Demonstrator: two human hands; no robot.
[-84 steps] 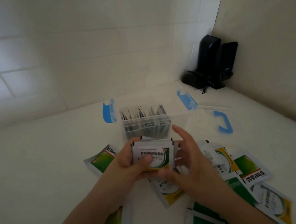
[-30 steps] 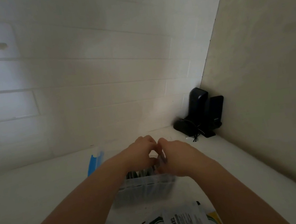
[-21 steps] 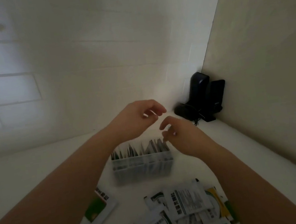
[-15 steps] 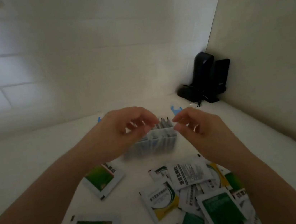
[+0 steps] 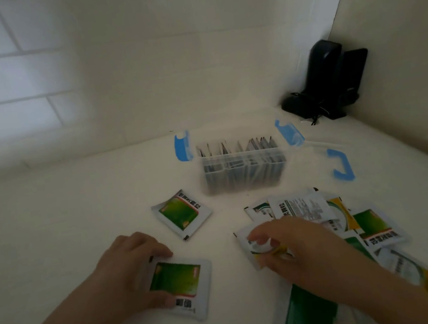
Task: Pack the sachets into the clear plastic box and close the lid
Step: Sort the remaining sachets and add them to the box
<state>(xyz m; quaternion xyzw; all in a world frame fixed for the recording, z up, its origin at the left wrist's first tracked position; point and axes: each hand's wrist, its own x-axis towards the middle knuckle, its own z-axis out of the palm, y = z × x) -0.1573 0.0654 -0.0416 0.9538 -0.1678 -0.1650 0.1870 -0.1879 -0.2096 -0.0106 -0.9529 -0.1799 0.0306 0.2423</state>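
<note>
The clear plastic box (image 5: 244,170) stands open on the white surface with several sachets upright inside and blue latches at both ends. Its clear lid (image 5: 339,164) with a blue handle lies to its right. My left hand (image 5: 124,275) pinches the left edge of a green sachet (image 5: 181,284) lying flat. My right hand (image 5: 289,247) curls its fingers on a white and yellow sachet (image 5: 254,247) at the edge of a loose pile. Another green sachet (image 5: 181,213) lies alone in front of the box.
A pile of several loose sachets (image 5: 357,227) spreads to the right and under my right arm. A black device (image 5: 329,81) with cables sits in the far right corner. Walls close the back and right sides.
Both hands have left the box top and come down toward me. The left now grips a green sachet and the right grips a white and yellow one.
</note>
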